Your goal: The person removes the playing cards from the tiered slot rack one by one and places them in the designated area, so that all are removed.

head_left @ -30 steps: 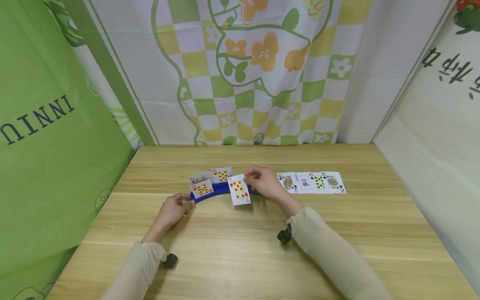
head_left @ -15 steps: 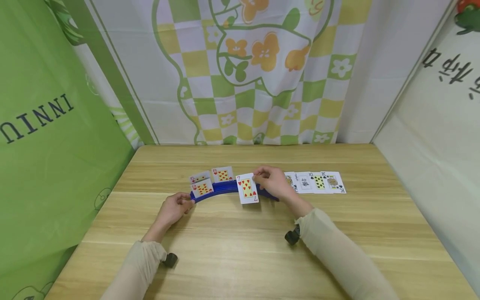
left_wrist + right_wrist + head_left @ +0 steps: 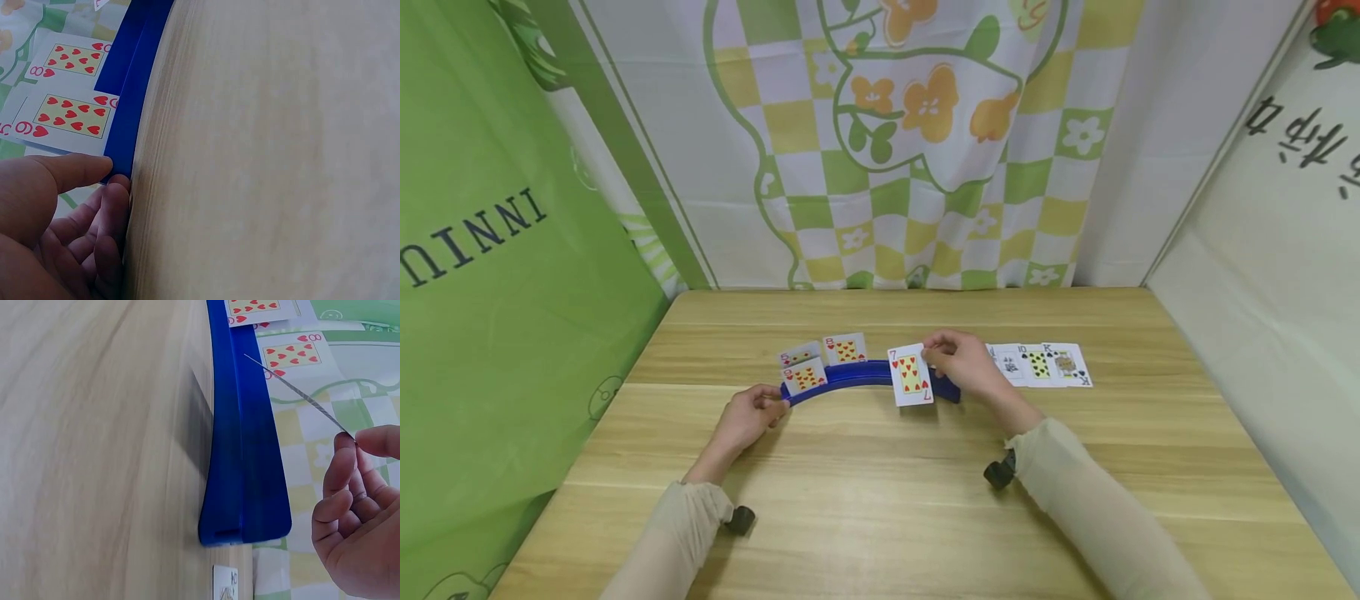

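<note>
A blue curved card holder [image 3: 857, 373] stands on the table, and my left hand [image 3: 747, 419] pinches its left end between thumb and finger. The nine of hearts [image 3: 806, 377] stands in the holder's left part, a red five [image 3: 797, 356] partly hidden behind it, and the eight of hearts [image 3: 846, 348] to their right. Between thumb and fingers, my right hand [image 3: 964, 365] pinches the seven of hearts [image 3: 910, 375] by its upper right corner, in front of the holder's right part. Edge-on in the right wrist view, the held card [image 3: 306, 399] appears apart from the holder.
Right of the holder, several cards lie face up in an overlapping row, among them a ten [image 3: 1038, 364] and a king [image 3: 1066, 365]; my right hand covers the row's left end. A patterned curtain [image 3: 925, 208] hangs behind the wooden table [image 3: 865, 500].
My right hand has moved to the right with the seven of hearts, along the holder towards its right end. The left hand and the holder have stayed in place.
</note>
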The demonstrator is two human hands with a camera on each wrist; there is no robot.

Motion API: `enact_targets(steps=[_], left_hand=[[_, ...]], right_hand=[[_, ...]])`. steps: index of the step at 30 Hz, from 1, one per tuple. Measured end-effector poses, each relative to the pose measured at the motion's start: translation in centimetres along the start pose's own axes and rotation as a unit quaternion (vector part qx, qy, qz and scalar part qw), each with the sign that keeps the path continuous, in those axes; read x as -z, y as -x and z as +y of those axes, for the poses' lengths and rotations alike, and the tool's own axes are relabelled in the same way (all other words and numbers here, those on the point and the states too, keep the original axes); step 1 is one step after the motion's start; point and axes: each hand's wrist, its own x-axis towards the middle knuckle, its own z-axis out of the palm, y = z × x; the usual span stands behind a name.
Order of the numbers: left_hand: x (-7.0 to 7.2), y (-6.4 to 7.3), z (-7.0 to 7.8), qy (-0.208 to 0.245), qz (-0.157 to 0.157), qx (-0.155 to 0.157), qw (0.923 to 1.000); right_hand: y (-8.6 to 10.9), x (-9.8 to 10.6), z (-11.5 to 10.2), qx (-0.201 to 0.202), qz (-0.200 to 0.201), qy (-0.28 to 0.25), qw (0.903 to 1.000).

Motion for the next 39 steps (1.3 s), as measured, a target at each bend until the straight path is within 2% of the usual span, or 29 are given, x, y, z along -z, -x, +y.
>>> enact_targets(steps=[23,39], left_hand=[[0.0,0.1,0.0,-0.006,-0.002,0.002,1.0],[0.0,0.1,0.1,0.001,0.002,0.007,1.0]], right_hand=[[1.1,2.5,1.7,-0.019,0.018,0.03,0.9992],[2.1,4.0,2.8,-0.021,0.031,0.027,0.9989]])
